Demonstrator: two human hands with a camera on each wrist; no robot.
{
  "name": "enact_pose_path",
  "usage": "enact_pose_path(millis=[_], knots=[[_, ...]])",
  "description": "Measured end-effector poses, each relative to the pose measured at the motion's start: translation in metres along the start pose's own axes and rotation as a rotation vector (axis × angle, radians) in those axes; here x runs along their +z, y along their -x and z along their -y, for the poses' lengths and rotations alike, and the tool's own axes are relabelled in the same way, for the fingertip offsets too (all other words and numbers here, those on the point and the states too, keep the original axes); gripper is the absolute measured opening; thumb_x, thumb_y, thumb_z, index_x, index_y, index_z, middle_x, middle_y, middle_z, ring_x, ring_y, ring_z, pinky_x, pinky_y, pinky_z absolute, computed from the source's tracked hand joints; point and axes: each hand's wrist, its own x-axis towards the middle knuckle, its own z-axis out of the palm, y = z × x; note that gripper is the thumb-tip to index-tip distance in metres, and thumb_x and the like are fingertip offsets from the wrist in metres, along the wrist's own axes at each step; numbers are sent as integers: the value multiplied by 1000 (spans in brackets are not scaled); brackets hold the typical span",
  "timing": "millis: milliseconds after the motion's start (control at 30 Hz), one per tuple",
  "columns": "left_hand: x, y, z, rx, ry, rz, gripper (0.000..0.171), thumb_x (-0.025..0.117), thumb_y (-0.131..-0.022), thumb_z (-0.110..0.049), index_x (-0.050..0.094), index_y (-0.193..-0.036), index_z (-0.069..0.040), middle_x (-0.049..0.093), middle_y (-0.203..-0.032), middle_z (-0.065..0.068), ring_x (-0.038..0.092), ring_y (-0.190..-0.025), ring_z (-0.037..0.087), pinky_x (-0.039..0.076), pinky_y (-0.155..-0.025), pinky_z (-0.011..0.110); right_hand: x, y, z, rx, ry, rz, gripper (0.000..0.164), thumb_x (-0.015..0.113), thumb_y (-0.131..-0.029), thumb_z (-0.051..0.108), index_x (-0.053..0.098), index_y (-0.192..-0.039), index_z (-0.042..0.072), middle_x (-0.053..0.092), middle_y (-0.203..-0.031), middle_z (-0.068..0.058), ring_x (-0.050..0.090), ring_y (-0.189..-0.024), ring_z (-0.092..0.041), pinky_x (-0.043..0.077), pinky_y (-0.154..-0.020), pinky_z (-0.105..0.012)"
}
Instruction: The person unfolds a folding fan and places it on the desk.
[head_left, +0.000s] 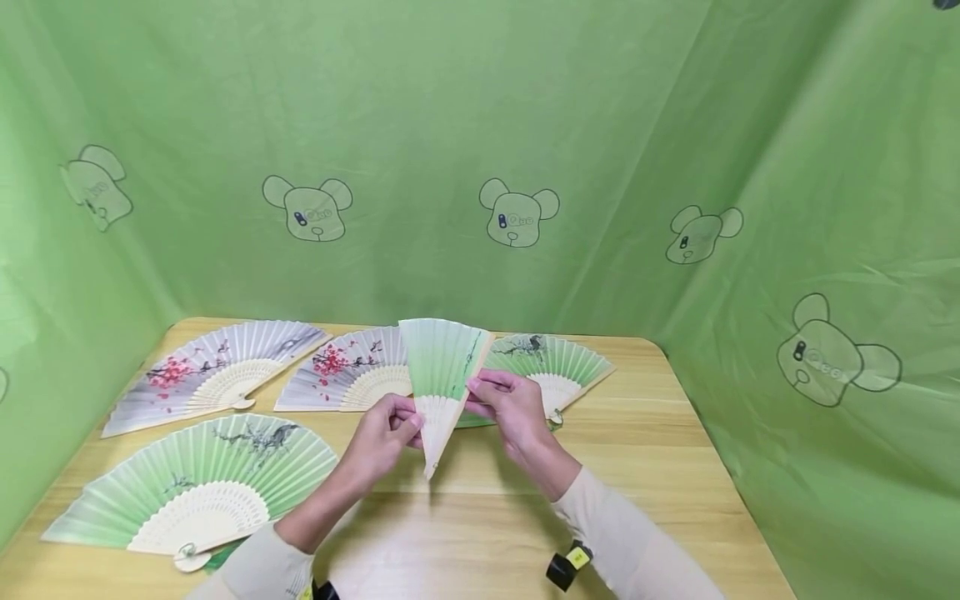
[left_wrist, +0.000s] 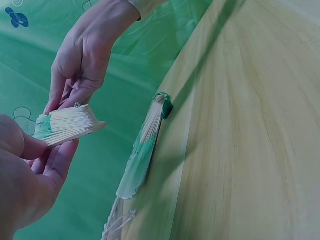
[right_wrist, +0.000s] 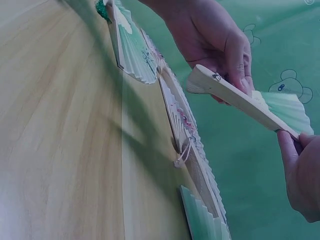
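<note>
Above the middle of the table, both hands hold a green and white folding fan (head_left: 444,362), spread into a narrow wedge with its pivot end pointing down. My left hand (head_left: 381,440) pinches the pale ribs on the left side, between thumb and fingers. On the other side my right hand (head_left: 517,410) grips the outer rib higher up, near the leaf's lower part. The left wrist view shows the bunched rib ends (left_wrist: 72,124) between the two hands. A small metal pivot (right_wrist: 216,76) shows at the fan's narrow end in the right wrist view.
Two spread grey fans with red blossoms, one at back left (head_left: 247,340) and one nearer the middle (head_left: 375,342), lie on the wooden table (head_left: 637,483). Spread green fans lie at front left (head_left: 217,454) and back right (head_left: 573,360). Green curtains (head_left: 420,108) enclose the table.
</note>
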Motion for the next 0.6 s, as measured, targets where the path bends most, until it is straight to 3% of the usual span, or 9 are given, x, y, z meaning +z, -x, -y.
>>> enact_pose_path(millis=[600], knots=[[-7,0,-1,-48,29,-16,22,65,-98,-3,57,-117,3,67,-102,15,73,-79,21,67,-80,26,-1,0,5,-23,-9,-26,28,66,-94,-10,61,-120,-16,75,-89,-8,77,-79,-15,68,-81,-29]])
